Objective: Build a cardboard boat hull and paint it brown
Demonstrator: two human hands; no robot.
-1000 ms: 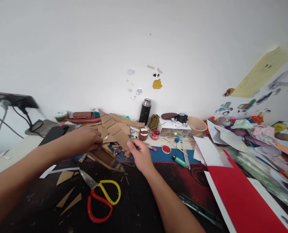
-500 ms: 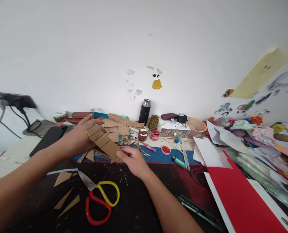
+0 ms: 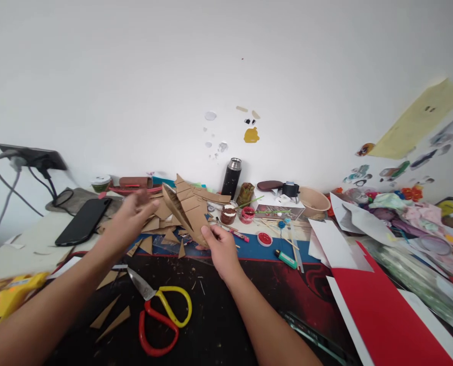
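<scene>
Cardboard strip [image 3: 188,208] tilted up-left, right hand [image 3: 221,247] pinching lower end, left hand [image 3: 134,216] open.

Left hand [image 3: 137,216] motion-blurred; yellow tool [image 3: 8,301] cut by left edge, blurred.

Brown cardboard piece [image 3: 188,208]; red-yellow scissors [image 3: 161,315]; red paper [image 3: 379,315]; black phone [image 3: 82,227]

No text, label, brand or number was legible anywhere; the stickers on the white wall [image 3: 226,76] and the papers on the cluttered table were too blurred to read.
</scene>
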